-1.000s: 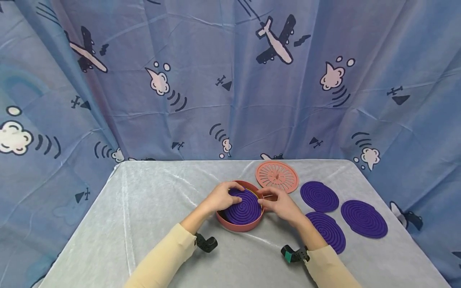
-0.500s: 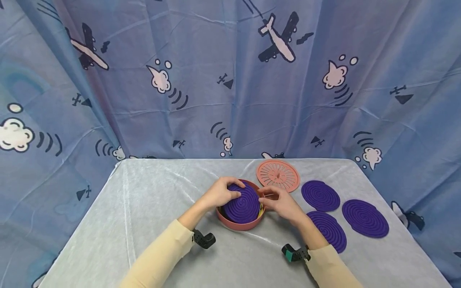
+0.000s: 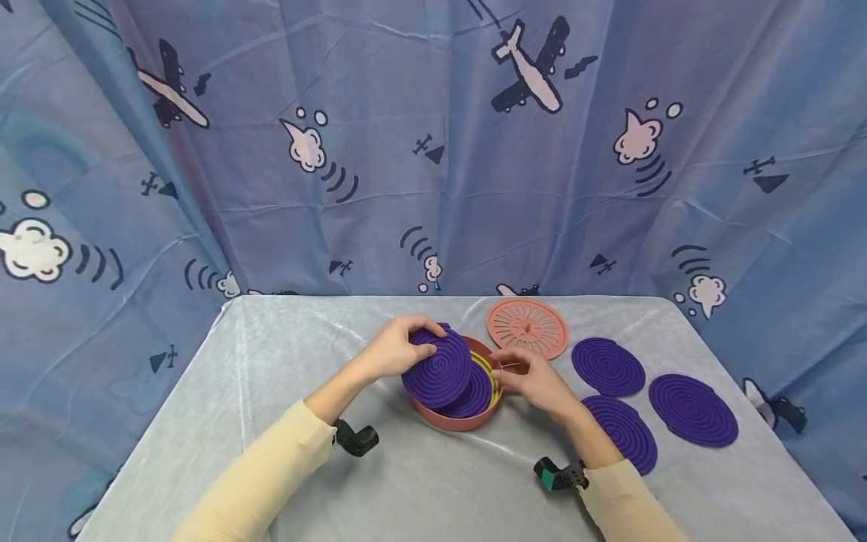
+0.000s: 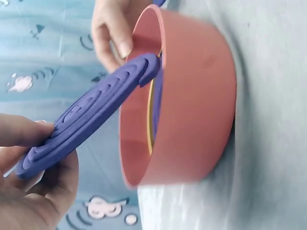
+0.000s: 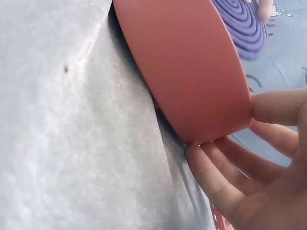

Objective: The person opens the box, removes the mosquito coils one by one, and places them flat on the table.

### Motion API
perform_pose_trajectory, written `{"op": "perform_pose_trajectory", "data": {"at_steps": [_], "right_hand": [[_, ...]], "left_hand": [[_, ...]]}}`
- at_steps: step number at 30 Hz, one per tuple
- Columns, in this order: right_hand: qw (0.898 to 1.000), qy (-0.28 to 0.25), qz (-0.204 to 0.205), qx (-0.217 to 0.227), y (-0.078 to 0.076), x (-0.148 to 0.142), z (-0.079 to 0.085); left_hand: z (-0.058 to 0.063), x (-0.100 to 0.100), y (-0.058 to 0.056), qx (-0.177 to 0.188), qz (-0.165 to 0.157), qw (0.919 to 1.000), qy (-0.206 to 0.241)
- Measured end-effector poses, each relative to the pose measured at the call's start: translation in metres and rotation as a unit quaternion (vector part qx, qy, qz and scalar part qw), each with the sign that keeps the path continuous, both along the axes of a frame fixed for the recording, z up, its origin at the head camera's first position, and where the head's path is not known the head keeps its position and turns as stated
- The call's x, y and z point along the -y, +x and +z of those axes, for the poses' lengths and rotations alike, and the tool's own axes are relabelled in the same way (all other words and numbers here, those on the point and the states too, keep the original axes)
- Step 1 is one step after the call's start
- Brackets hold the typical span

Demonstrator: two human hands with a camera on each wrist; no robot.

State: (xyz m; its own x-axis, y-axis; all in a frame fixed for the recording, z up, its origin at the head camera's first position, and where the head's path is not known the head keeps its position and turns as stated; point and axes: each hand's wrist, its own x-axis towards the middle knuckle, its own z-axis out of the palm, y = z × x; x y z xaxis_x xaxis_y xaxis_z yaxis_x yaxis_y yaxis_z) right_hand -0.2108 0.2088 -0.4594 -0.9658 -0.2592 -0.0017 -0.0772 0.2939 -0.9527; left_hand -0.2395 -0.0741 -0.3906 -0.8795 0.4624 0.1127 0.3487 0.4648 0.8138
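My left hand (image 3: pixel 396 350) pinches a purple mosquito coil (image 3: pixel 436 367) by its edge, thumb on the upper face. In the left wrist view this coil (image 4: pixel 91 110) is tilted, its far edge overlapping the mouth of a round coral-pink box (image 4: pixel 196 100). Inside the box (image 3: pixel 452 423) lies another purple coil (image 3: pixel 479 393), with a yellow curved strip (image 3: pixel 484 361) showing beside it. At the box's right side is my right hand (image 3: pixel 538 384). In the right wrist view its thumb is at the rim and its other fingers (image 5: pixel 216 184) touch the wall, gripping the box.
A slotted pink lid (image 3: pixel 528 325) lies behind the box. Several more purple coils lie flat to the right, one near the lid (image 3: pixel 608 366), one farther right (image 3: pixel 692 410), and one partly behind the right forearm. A printed blue curtain (image 3: pixel 433 150) hangs behind the table.
My left hand has lifted the coil up and to the left out of the box, exposing the coil beneath and the yellow strip. My right hand stays at the rim.
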Motion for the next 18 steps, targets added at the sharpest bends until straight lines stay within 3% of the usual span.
{"op": "perform_pose_trajectory", "data": {"at_steps": [5,10,18], "right_hand": [[1.0,0.008,-0.003,0.0,-0.001,-0.001,-0.003],[1.0,0.024,-0.008,-0.008,-0.002,-0.001,-0.002],[1.0,0.02,-0.009,0.001,-0.002,0.0,-0.002]], "left_hand": [[0.007,0.021,-0.003,0.004,0.029,0.9993,0.022],[0.012,0.042,-0.003,0.026,0.037,0.9977,0.05],[0.011,0.078,-0.003,0.025,0.064,0.9968,0.042]]}}
